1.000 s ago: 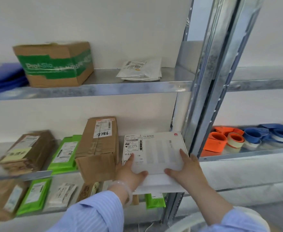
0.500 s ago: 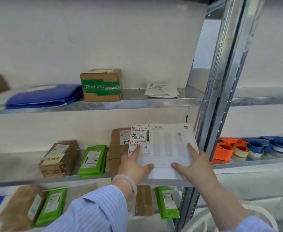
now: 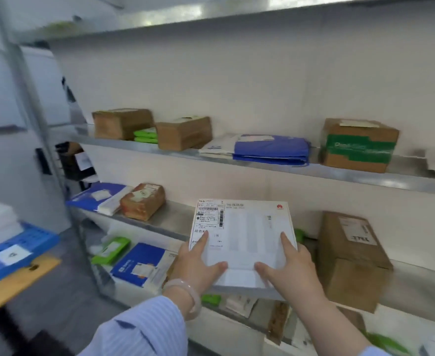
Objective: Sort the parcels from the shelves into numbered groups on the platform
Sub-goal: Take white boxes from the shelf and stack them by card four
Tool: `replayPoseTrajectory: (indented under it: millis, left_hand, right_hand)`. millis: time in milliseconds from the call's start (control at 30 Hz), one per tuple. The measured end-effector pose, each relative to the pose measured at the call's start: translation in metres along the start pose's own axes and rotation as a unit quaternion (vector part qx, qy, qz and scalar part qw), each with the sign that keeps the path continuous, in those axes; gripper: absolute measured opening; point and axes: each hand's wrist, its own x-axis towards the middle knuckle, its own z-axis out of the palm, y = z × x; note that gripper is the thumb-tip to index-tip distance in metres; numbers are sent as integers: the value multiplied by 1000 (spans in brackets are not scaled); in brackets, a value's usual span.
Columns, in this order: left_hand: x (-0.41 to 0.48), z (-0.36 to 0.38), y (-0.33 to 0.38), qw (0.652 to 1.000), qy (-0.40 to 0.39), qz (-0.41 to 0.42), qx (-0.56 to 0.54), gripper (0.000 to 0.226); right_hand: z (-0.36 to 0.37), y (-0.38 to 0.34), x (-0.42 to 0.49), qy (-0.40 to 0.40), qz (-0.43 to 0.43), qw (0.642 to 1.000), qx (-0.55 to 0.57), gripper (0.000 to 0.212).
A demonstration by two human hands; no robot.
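Box (image 3: 244,240) is clear of the shelves. A second ago we had it by the right post; now we've swung left and it's in the air in front of the middle shelf's (image 3: 175,219) front edge, label up. Left hand (image 3: 198,268) and right hand (image 3: 288,271) grip its near corners, thumbs on top. Blue crate (image 3: 18,250) now shows far left. Our read: pick done, next we read the label and carry it to the platform.

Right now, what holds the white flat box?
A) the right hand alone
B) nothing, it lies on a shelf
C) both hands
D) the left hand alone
C: the left hand and the right hand each hold a near corner of the white flat box.
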Motion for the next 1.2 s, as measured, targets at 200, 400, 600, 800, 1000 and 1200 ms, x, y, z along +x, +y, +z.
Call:
replayPoseTrajectory:
  millis: [200,400,600,800,1000,1200]
  left_hand:
    - [-10,-104,-98,990,113,-79,-17,87]
    - [-19,-184,-179,959,216,-175,-46,88]
    - [10,-243,-229,928,303,-214,-40,88]
    - [59,-289,-255,896,364,-250,-50,87]
    - [99,-345,-298,882,376,-280,-58,86]
    - [143,-430,-371,888,376,-259,-52,84]
  right_hand:
    - [99,-110,5,-94,-112,987,-60,99]
    - [197,-204,6,-180,-220,956,-66,99]
    - [274,-285,34,-242,-305,920,-43,97]
    - [334,-356,80,-277,-368,886,-52,98]
    - [400,-432,104,-310,-404,857,-74,93]
    - [476,-519,111,-331,-415,845,-67,88]
